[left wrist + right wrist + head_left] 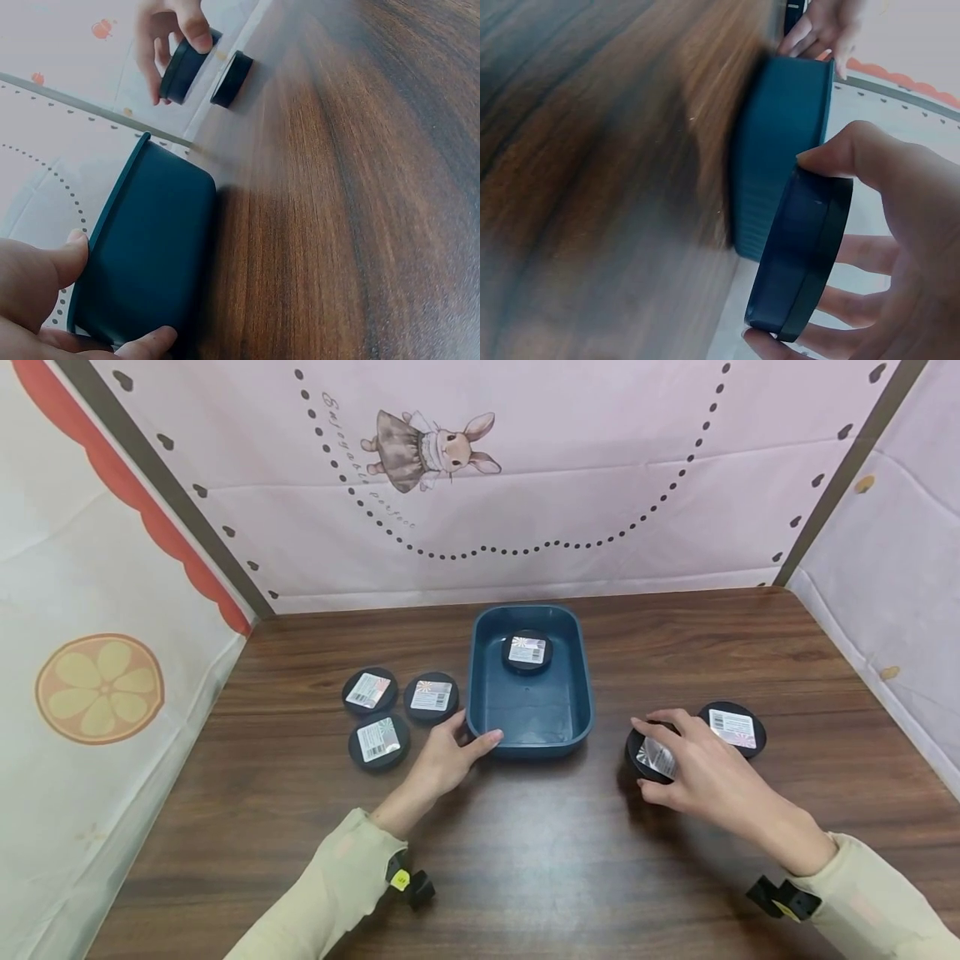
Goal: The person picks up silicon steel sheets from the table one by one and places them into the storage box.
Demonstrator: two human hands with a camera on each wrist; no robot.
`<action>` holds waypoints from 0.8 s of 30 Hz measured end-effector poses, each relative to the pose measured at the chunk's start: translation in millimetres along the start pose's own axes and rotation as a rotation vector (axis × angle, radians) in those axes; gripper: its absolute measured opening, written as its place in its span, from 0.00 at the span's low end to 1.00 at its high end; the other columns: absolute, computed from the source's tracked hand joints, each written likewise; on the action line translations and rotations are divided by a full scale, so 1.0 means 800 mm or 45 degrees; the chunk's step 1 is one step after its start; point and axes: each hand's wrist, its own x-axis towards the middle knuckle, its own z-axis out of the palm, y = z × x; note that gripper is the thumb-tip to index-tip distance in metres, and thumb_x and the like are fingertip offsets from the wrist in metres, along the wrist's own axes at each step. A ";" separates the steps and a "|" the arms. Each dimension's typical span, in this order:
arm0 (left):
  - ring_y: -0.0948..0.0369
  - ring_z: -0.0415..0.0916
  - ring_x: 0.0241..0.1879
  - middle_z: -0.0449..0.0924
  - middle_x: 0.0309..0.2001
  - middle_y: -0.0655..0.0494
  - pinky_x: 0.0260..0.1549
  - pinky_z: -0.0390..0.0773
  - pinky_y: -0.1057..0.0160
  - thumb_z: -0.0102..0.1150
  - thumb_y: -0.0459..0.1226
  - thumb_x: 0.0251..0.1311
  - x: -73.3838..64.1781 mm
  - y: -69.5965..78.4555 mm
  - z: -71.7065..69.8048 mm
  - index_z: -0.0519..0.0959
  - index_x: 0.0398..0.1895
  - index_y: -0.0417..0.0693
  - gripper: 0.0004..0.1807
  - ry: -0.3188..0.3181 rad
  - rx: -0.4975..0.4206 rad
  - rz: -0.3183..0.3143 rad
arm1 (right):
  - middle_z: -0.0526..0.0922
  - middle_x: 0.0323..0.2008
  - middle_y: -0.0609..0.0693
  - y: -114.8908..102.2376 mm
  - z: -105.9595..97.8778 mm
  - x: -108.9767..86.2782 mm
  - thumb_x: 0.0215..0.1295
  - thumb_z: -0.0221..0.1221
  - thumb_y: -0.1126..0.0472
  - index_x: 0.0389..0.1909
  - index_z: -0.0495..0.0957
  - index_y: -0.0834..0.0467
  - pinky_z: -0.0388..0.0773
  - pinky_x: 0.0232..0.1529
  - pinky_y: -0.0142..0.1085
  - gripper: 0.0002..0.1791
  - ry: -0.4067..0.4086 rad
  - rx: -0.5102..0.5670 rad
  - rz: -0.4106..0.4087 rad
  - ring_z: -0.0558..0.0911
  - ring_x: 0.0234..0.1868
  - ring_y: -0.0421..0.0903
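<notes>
Gripped by its edge between thumb and fingers, a round black tin [652, 758] with a silver label is in my right hand [708, 770]. The right wrist view has the held tin [799, 251] tilted and raised off the table. Another black tin [733, 728] lies just behind that hand. My left hand [447, 756] holds the near left corner of a dark blue rectangular tub [531, 750], thumb over the rim and fingers at the outer wall. Inside the tub, toward its far end, lies one labelled black tin [527, 652].
Left of the tub lie three more black tins, one far left [370, 691], one beside the tub [431, 697] and one nearer [378, 743]. Everything stands on a brown wooden table [540, 860]. Printed cloth walls [570, 460] border its back and sides.
</notes>
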 end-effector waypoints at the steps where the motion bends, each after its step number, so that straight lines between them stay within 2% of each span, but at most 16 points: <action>1: 0.48 0.71 0.69 0.72 0.69 0.42 0.67 0.71 0.46 0.64 0.46 0.66 0.000 0.000 0.000 0.67 0.73 0.47 0.34 -0.002 0.002 -0.001 | 0.79 0.55 0.61 -0.001 -0.001 0.001 0.45 0.72 0.55 0.61 0.78 0.60 0.80 0.44 0.54 0.37 0.007 -0.003 -0.007 0.80 0.51 0.61; 6: 0.48 0.69 0.70 0.71 0.70 0.42 0.68 0.70 0.46 0.64 0.46 0.66 0.000 0.001 0.000 0.66 0.73 0.47 0.34 -0.008 0.004 -0.006 | 0.79 0.56 0.59 -0.007 -0.007 0.005 0.44 0.73 0.55 0.61 0.78 0.59 0.81 0.43 0.53 0.38 0.020 0.001 -0.037 0.80 0.51 0.59; 12: 0.48 0.68 0.71 0.71 0.70 0.42 0.69 0.69 0.46 0.64 0.46 0.66 -0.001 0.002 -0.001 0.67 0.73 0.47 0.35 -0.005 -0.001 -0.011 | 0.78 0.58 0.59 -0.015 -0.015 0.014 0.47 0.72 0.54 0.63 0.77 0.57 0.81 0.45 0.54 0.38 -0.019 0.018 -0.047 0.80 0.54 0.58; 18: 0.48 0.70 0.70 0.72 0.69 0.41 0.68 0.70 0.47 0.64 0.44 0.66 -0.002 0.003 0.000 0.67 0.72 0.44 0.34 -0.003 -0.009 0.020 | 0.78 0.57 0.59 -0.021 -0.020 0.022 0.47 0.71 0.54 0.63 0.78 0.56 0.80 0.43 0.52 0.38 -0.019 0.008 -0.096 0.80 0.54 0.57; 24: 0.48 0.70 0.70 0.72 0.69 0.42 0.68 0.70 0.47 0.64 0.44 0.66 -0.002 0.004 0.000 0.67 0.72 0.44 0.34 -0.003 -0.006 0.023 | 0.77 0.58 0.60 -0.025 -0.024 0.031 0.47 0.71 0.54 0.64 0.77 0.57 0.79 0.45 0.50 0.38 -0.055 0.020 -0.129 0.80 0.54 0.57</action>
